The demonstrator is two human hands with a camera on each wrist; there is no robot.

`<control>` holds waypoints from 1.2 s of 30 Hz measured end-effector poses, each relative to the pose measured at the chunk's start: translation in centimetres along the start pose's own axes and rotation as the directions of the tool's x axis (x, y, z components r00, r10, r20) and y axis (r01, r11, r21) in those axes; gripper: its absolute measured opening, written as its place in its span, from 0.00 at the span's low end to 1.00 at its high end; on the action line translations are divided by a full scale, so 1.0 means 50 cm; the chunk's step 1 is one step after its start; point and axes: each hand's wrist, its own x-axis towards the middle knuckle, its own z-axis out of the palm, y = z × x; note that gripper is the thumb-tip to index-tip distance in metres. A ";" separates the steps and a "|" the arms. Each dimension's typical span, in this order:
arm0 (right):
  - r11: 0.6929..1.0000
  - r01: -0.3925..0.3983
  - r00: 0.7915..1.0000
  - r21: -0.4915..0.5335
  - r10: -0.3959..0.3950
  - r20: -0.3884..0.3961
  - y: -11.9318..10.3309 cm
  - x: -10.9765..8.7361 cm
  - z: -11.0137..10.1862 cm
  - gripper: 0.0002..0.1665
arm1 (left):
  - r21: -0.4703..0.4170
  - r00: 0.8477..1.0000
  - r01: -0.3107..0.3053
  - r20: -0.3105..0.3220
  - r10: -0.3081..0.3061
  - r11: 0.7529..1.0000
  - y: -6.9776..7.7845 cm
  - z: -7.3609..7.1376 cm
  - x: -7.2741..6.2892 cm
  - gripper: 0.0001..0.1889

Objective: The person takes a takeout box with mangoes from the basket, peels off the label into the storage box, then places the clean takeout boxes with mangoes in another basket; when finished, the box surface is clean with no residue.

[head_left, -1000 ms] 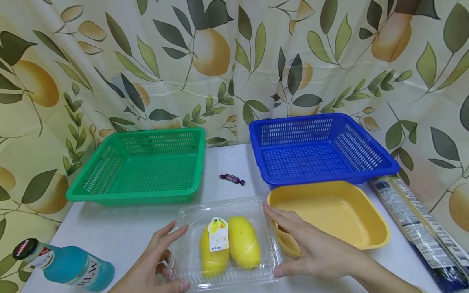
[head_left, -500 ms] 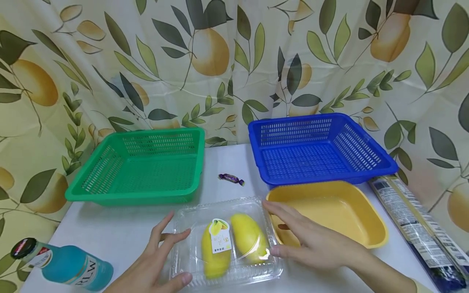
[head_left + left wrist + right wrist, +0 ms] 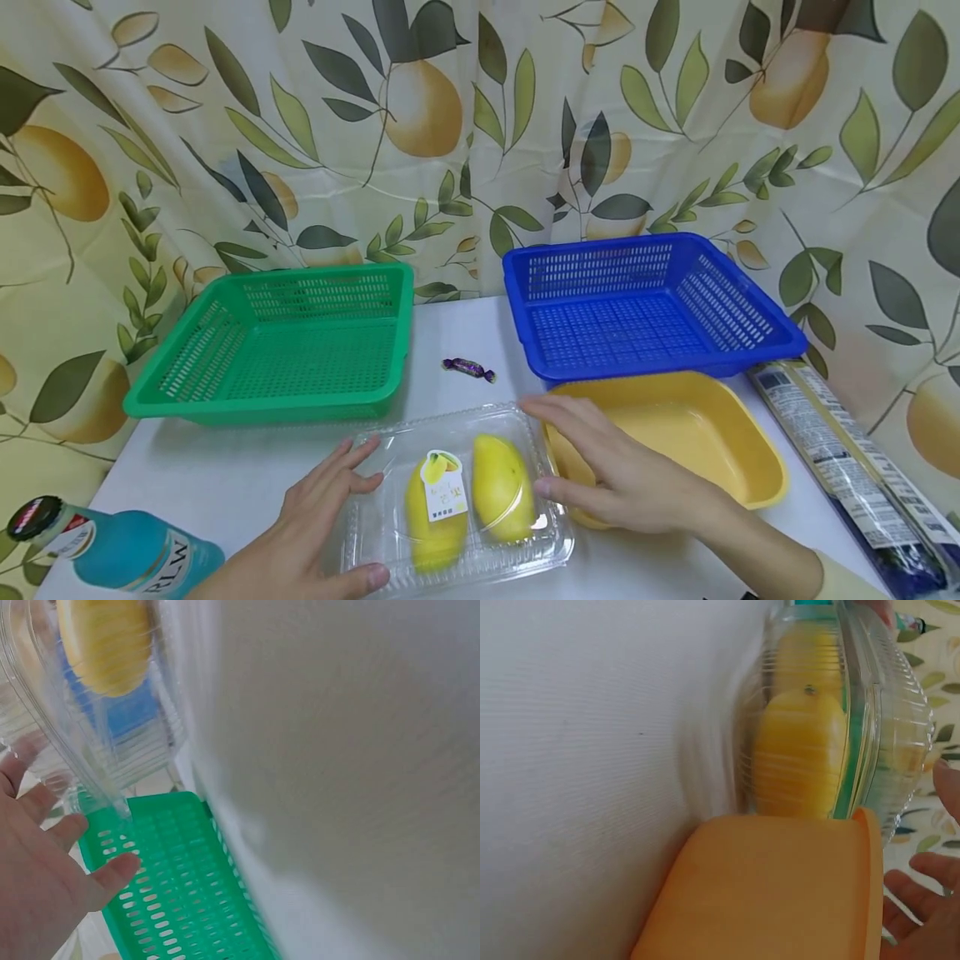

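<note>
A clear plastic clamshell box sits on the near middle of the table, its lid down. Inside lie two yellow mangoes, the left mango under a white fruit label and the right mango a little apart from it. My left hand is at the box's left side, fingers spread, fingertips overlapping the lid's edge. At the right side, my right hand reaches over the yellow basin, with its fingertips at the lid's far right corner and thumb at the right edge. Neither hand's fingers curl round anything.
A green basket stands at back left, a blue basket at back right behind the basin. Between them lies a purple-wrapped candy. A teal bottle lies at near left, a long printed packet at far right.
The mangoes have shifted apart inside the box. My right thumb has moved up from the near right corner to the right edge. My left fingers have come back closer together at the lid's edge.
</note>
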 end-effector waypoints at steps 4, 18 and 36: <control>0.997 0.071 0.997 -0.006 -0.071 -0.026 -0.009 0.014 0.002 0.40 | -0.008 1.000 0.016 0.017 -0.016 1.000 0.002 -0.005 0.001 0.33; 0.919 0.317 0.946 -0.235 -0.323 0.011 -0.049 0.082 0.027 0.36 | -0.056 0.997 0.067 0.048 -0.065 0.996 -0.006 -0.005 0.002 0.32; 0.905 0.377 0.924 -0.196 -0.355 0.138 -0.064 0.116 0.034 0.28 | -0.059 0.998 0.035 0.047 -0.032 0.998 -0.010 -0.002 0.001 0.31</control>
